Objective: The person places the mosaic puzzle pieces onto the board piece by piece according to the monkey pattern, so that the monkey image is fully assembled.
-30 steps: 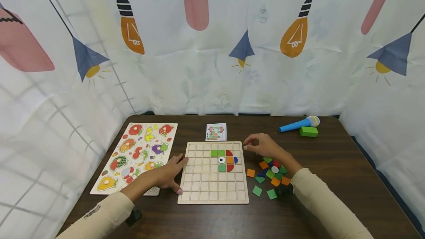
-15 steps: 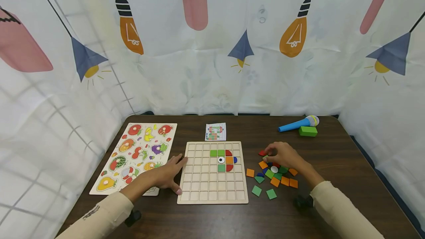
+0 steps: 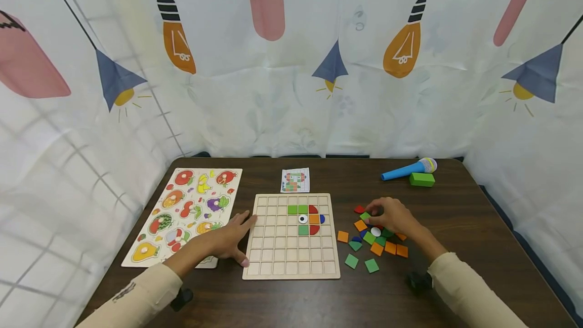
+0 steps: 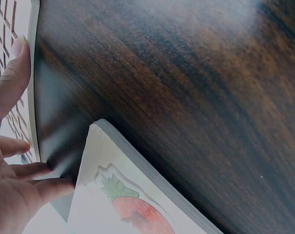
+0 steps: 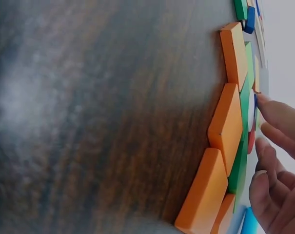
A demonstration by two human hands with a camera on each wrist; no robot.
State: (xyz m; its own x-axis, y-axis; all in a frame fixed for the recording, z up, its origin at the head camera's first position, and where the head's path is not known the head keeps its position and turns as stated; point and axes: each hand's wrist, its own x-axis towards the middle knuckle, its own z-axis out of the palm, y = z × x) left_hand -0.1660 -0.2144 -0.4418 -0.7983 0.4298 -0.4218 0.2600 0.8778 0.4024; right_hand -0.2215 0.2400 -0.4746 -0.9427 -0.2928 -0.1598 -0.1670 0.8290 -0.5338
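My left hand (image 3: 227,239) lies at the left edge of a light wooden grid board (image 3: 275,257), its thumb (image 4: 13,80) on the rim and fingers spread. On the board sit green squares (image 3: 298,209), red half-rounds (image 3: 314,230), an orange square (image 3: 314,219), a blue half-round (image 3: 322,219) and a white eye disc (image 3: 303,219). My right hand (image 3: 393,215) hovers low over a pile of loose coloured pieces, fingers loosely bent. Its fingertips are beside a green square (image 3: 365,215) and close to a blue piece (image 5: 256,100); no piece shows between them.
Left of the board lies a fruit puzzle board (image 3: 157,201). Behind the grid stands a small pattern card (image 3: 295,180). A blue toy microphone (image 3: 407,170) and a green block (image 3: 422,180) lie at the back right. Loose orange squares (image 3: 402,251) rest near the right forearm.
My right hand has moved from the board's upper right corner rightward to the loose pile, and then slightly within it. The left hand keeps its place on the board's edge.
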